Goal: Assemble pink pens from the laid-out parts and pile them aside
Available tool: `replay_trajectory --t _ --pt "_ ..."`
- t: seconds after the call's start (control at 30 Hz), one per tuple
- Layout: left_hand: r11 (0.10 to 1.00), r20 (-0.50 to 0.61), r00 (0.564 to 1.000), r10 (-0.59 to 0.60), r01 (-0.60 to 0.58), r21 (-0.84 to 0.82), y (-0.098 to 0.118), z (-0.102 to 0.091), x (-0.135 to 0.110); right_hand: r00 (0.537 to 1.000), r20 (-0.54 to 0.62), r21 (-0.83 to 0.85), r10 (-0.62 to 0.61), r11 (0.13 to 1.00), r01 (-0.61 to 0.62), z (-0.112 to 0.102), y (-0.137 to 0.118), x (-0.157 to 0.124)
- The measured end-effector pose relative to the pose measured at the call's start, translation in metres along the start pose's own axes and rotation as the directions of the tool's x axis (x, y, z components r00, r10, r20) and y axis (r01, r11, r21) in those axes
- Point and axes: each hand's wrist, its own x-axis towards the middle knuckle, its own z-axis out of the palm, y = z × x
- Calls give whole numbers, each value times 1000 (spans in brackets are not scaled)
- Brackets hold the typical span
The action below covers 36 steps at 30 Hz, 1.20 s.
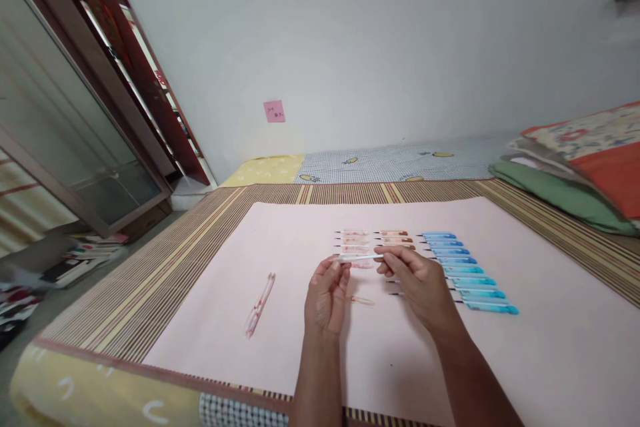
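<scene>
My left hand (327, 290) pinches the left end of a slim white stick, which looks like a pen refill (360, 257). The fingers of my right hand (417, 280) are closed on its right end, so it lies nearly level between both hands above a pale pink sheet (210, 333). Just behind my hands are rows of pens: clear ones with pinkish patterns (355, 241), brown-orange ones (395, 241), and several blue and turquoise pens (475, 283). Partly behind my left hand lies a clear pen piece (363, 301). My right hand covers part of the middle row.
Two clear pens with red patterns (260, 305) lie side by side on the sheet's left. A striped mat (165, 267) lies under the sheet. Folded cloths (565, 197) are stacked at right. A pink note (274, 111) sticks to the wall (380, 47).
</scene>
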Motion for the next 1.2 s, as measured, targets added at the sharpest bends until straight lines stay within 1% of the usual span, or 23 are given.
replay_trajectory --t 0.2,0.37,0.53,0.67,0.73,0.8,0.87,0.9,0.97,1.03,1.1,1.17,1.2 --pt "997 68 998 11 -17 82 -2 3 -5 1000 -24 14 -1 1000 1 4 2 1" --pt "991 89 996 18 -30 133 -5 3 -6 999 -34 21 4 1000 -3 7 3 0" --pt "992 80 997 -16 6 122 -8 4 -7 1000 -25 31 -4 1000 4 7 5 1" --pt "999 72 997 -36 34 28 -13 4 -6 999 -35 33 -7 999 8 8 5 0" --pt "998 31 998 -49 50 -40 -14 4 -4 1000 -29 34 -10 999 11 9 2 -1" --pt "992 -54 995 -87 81 -98 -11 3 -1 999 -40 54 -4 999 6 10 -1 -1" --pt "979 -155 979 -133 105 -176 -2 1 2 998 -54 72 16 997 -12 10 -2 -1" --pt "967 -193 969 -154 108 -229 4 0 3 999 -45 56 29 998 -26 9 0 -1" --pt "933 -220 959 -179 94 -347 16 -3 4 997 50 -59 66 996 -63 9 8 -1" --pt "895 -190 965 -180 81 -438 26 -4 3 972 192 -265 133 961 -79 12 20 -4" --pt "877 -147 975 -165 77 -474 30 -4 2 939 284 -466 195 884 -43 17 35 -8" --pt "890 -144 979 -146 66 -452 29 -4 1 922 308 -613 235 790 3 25 47 -13" --pt "903 -157 978 -136 57 -426 27 -3 1 917 313 -661 248 750 23 28 52 -15"
